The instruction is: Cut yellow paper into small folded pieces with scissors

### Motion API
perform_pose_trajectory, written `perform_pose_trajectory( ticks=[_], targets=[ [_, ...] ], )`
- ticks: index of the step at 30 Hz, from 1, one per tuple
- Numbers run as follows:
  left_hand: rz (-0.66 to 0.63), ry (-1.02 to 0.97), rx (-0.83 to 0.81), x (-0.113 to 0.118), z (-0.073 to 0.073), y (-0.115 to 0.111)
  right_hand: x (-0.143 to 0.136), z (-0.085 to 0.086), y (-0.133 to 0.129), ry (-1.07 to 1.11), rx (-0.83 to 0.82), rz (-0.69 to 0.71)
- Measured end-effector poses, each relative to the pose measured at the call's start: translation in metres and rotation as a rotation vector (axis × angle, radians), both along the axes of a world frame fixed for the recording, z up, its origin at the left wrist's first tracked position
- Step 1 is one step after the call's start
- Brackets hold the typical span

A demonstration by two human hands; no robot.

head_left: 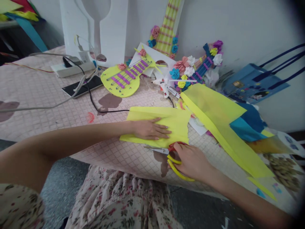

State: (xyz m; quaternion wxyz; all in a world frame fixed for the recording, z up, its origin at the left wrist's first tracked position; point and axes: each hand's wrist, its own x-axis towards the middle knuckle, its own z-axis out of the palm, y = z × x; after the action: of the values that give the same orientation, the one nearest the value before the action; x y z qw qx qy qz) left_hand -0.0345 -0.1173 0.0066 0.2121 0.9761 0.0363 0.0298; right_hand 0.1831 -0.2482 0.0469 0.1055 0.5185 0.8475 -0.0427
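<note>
My left hand point(151, 129) lies flat on a sheet of yellow crepe paper point(162, 113), palm down with the fingers stretched to the right. Beside the sheet's near right corner, my right hand point(190, 159) is closed on the red and yellow handles of a pair of scissors point(177, 162). Their metal blades point left, just below the sheet's near edge. Farther right, a larger yellow paper piece point(214, 111) with a folded strip along its side slants across the table.
Behind the sheet lie a white glue gun point(164, 87) and a yellow paper guitar point(121, 79). A phone point(83, 86) and a power strip point(71, 68) with cables sit at the left. A blue bag point(254, 82) stands at the back right. Dried pods point(283, 171) lie far right.
</note>
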Motion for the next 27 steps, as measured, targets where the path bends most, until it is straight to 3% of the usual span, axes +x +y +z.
perform_pose_trajectory(
  ticks=[11,16,21,27],
  targets=[
    [-0.043,-0.050,0.068,-0.001,-0.005,0.002,0.010,0.005,-0.007,0.021,0.004,-0.010],
    [-0.046,-0.132,0.057,-0.001,-0.007,0.003,0.001,0.001,0.000,0.031,0.006,-0.005],
    [-0.001,-0.008,-0.026,0.000,-0.001,0.001,-0.010,0.001,0.004,0.041,0.008,0.033],
    [-0.017,-0.067,-0.008,-0.001,-0.002,0.001,-0.017,0.003,0.006,0.004,0.018,0.058]
  ],
)
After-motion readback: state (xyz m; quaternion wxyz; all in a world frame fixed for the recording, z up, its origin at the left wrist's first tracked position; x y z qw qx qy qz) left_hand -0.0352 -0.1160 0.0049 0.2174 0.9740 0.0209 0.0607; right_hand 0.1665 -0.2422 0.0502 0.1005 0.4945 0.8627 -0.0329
